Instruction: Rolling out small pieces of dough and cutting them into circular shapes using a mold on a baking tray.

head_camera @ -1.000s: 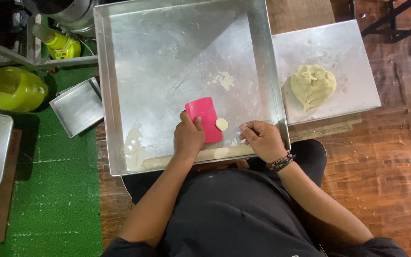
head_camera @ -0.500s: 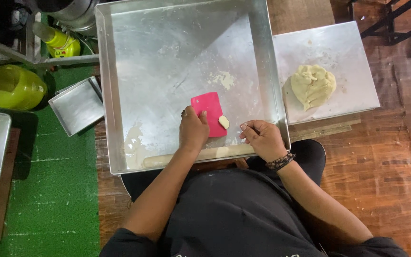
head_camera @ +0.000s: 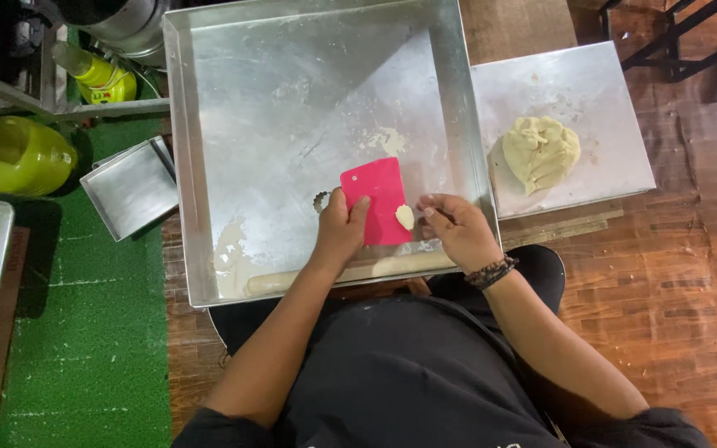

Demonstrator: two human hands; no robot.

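Observation:
My left hand [head_camera: 340, 228] grips a pink plastic scraper [head_camera: 375, 200] over the near part of a big square metal tray [head_camera: 292, 99]. A small round piece of pale dough [head_camera: 405, 216] sits at the scraper's right edge. My right hand [head_camera: 456, 230] is just to the right of it, fingertips at the dough piece, holding nothing that I can see. A small round metal cutter [head_camera: 320, 201] peeks out left of my left hand. A wooden rolling pin [head_camera: 358, 270] lies along the tray's near wall.
A lump of pale dough [head_camera: 541, 152] rests on a flat metal sheet [head_camera: 599, 108] to the right. Smaller metal trays [head_camera: 130, 187] and a yellow-green jug [head_camera: 14, 153] lie at the left on green matting. Wooden floor is on the right.
My left hand has shifted the pink scraper slightly right and toward my right hand. The dough piece now sits at the scraper's right edge by my right fingertips.

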